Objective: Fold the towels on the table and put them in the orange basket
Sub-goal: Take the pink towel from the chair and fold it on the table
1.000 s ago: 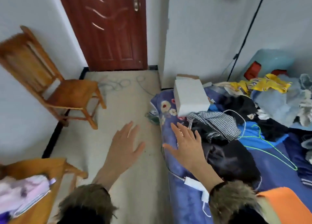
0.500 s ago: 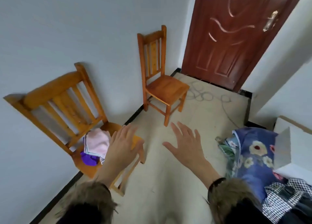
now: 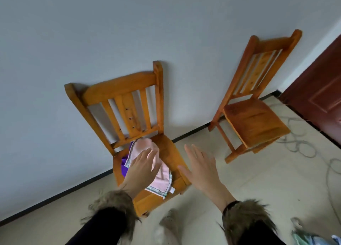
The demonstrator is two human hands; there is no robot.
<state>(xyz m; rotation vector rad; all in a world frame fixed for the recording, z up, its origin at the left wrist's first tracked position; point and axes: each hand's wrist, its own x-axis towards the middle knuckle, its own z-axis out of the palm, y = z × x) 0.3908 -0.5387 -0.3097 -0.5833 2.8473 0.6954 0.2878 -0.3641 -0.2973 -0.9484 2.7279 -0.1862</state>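
Standing against the pale wall, a wooden chair [image 3: 129, 104] at frame centre carries a pink towel [image 3: 162, 172] over a purple cloth [image 3: 124, 166] on its seat. A second chair [image 3: 254, 123] stands upper right. The left hand [image 3: 142, 169], fingers straight and spread, hovers over the towel; contact unclear. The right hand [image 3: 203, 169] hangs splayed beside the seat, holding nothing.

pink towel [image 3: 162, 176], purple cloth [image 3: 124, 166], orange-brown chair [image 3: 120, 91]

Left hand [image 3: 141, 168] outstretched, fingers straight; right hand [image 3: 202, 169] likewise, fingers spread.
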